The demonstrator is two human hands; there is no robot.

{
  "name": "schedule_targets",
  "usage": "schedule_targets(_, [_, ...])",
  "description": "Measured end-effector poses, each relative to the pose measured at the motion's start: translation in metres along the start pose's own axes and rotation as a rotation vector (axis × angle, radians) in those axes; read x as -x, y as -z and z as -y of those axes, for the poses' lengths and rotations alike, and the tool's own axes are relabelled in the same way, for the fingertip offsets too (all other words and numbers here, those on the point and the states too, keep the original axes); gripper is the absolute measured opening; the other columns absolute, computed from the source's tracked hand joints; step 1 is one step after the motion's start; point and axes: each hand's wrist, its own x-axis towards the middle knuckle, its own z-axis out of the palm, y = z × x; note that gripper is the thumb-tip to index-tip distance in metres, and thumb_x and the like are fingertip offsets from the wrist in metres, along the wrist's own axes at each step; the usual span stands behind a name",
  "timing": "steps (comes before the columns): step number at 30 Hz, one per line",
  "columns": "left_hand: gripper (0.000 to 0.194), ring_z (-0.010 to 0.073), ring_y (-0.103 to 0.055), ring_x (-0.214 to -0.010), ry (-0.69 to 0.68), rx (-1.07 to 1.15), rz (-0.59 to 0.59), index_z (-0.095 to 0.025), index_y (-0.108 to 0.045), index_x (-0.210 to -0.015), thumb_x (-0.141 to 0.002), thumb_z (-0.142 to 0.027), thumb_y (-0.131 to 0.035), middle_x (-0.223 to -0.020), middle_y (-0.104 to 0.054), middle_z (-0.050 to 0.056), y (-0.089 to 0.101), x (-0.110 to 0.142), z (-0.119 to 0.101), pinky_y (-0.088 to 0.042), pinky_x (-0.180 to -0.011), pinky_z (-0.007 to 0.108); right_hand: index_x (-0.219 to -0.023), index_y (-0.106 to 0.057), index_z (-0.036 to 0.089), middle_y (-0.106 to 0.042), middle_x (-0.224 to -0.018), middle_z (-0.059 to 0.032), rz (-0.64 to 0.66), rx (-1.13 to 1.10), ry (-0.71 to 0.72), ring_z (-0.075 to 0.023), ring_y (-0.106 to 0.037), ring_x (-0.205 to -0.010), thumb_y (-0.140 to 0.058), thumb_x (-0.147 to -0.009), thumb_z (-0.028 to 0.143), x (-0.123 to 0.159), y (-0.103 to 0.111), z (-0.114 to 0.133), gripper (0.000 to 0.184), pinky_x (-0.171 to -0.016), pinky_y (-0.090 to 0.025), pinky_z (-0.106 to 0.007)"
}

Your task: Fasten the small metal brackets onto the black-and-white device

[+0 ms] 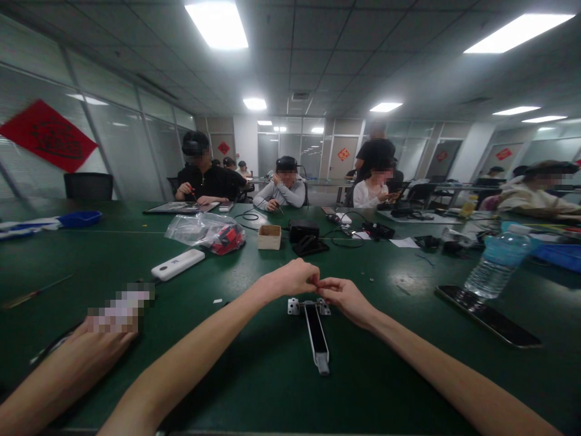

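My left hand (299,277) and my right hand (345,298) meet above the table in front of me. Both have thumb and fingers pinched together, almost touching each other. Whatever lies between the fingertips is too small or hidden to make out. Just below them is a metal device (318,336) with a long black strip down its middle, a grey tip at the near end and a crosswise bracket with plates at the far end. My right fingers are close over the right plate; contact cannot be told.
At left, another person's hand (106,348) holds a blurred-out object. On the green table (254,375) are a white power bank (178,264), a bag with red items (206,233), a small box (269,237), a phone (488,315) and a water bottle (498,260). People sit opposite.
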Motion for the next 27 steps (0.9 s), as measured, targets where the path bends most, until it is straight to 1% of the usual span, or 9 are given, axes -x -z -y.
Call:
schedule_targets(3, [0.012,0.0130,-0.060,-0.070,-0.029,-0.002,-0.010,-0.016,-0.065,-0.086,-0.078,-0.022,-0.058,-0.081,-0.068,0.003,-0.002,0.000,0.001,-0.038,-0.058,0.020,-0.087,-0.065,0.014,-0.066,-0.080,-0.0027,-0.012,0.010,-0.005,-0.0124,-0.057,-0.066,-0.074,-0.065,0.032,0.000,0.001,-0.002,0.030,-0.060,-0.042,-0.024])
schedule_targets(6, [0.012,0.0140,-0.059,-0.071,-0.058,0.045,-0.027,-0.017,-0.066,-0.086,-0.078,-0.021,-0.058,-0.081,-0.068,0.003,-0.005,0.000,0.003,-0.039,-0.061,0.022,-0.089,-0.063,0.014,-0.066,-0.082,-0.0034,-0.023,0.020,-0.012,-0.0133,-0.059,-0.068,-0.074,-0.066,0.032,0.000,0.001,-0.003,0.031,-0.061,-0.044,-0.025])
schedule_targets(10, [0.009,0.0135,-0.059,-0.073,-0.041,0.148,-0.034,-0.021,-0.066,-0.082,-0.078,-0.019,-0.058,-0.081,-0.068,0.001,-0.006,0.002,0.007,-0.039,-0.064,0.021,-0.090,-0.061,0.015,-0.066,-0.085,-0.0037,-0.021,0.033,-0.010,-0.0135,-0.059,-0.070,-0.073,-0.066,0.030,0.002,0.000,-0.002,0.031,-0.061,-0.044,-0.024])
schedule_targets(12, [0.008,0.0117,-0.059,-0.068,-0.024,0.202,0.002,-0.020,-0.066,-0.082,-0.078,-0.019,-0.059,-0.079,-0.068,0.000,-0.007,0.001,0.010,-0.039,-0.062,0.019,-0.091,-0.061,0.015,-0.066,-0.084,-0.0037,-0.019,0.044,-0.012,-0.0134,-0.059,-0.070,-0.073,-0.066,0.030,0.003,-0.001,-0.001,0.032,-0.062,-0.044,-0.024])
schedule_targets(15, [0.011,0.0097,-0.058,-0.060,-0.024,0.256,0.077,-0.016,-0.066,-0.085,-0.077,-0.022,-0.061,-0.074,-0.066,0.000,-0.007,0.000,0.014,-0.040,-0.059,0.018,-0.092,-0.060,0.014,-0.066,-0.083,-0.0040,-0.009,0.070,-0.019,-0.0133,-0.059,-0.071,-0.073,-0.067,0.031,0.004,-0.001,0.000,0.033,-0.063,-0.044,-0.025])
schedule_targets(20, [0.012,0.0092,-0.059,-0.058,-0.002,0.315,0.172,-0.014,-0.066,-0.085,-0.076,-0.020,-0.062,-0.070,-0.065,0.000,-0.005,-0.001,0.021,-0.041,-0.058,0.018,-0.094,-0.061,0.014,-0.066,-0.087,-0.0044,0.039,0.152,-0.004,-0.0148,-0.060,-0.076,-0.072,-0.069,0.035,0.005,0.000,0.001,0.034,-0.067,-0.045,-0.027])
schedule_targets(24, [0.007,0.0110,-0.057,-0.056,0.075,0.367,0.270,-0.013,-0.066,-0.078,-0.074,-0.013,-0.061,-0.064,-0.064,-0.001,-0.001,0.005,0.030,-0.040,-0.055,0.019,-0.096,-0.060,0.014,-0.065,-0.087,-0.0050,0.020,0.251,-0.004,-0.0162,-0.060,-0.077,-0.071,-0.070,0.037,0.005,0.002,0.003,0.036,-0.067,-0.047,-0.030])
schedule_targets(27, [0.009,0.0110,-0.055,-0.055,0.214,0.426,0.330,-0.013,-0.065,-0.071,-0.073,-0.008,-0.058,-0.058,-0.061,-0.001,-0.002,0.008,0.039,-0.038,-0.054,0.019,-0.096,-0.061,0.014,-0.064,-0.089,-0.0054,0.020,0.377,0.030,-0.0168,-0.060,-0.079,-0.067,-0.074,0.037,0.007,0.004,0.007,0.033,-0.069,-0.047,-0.030])
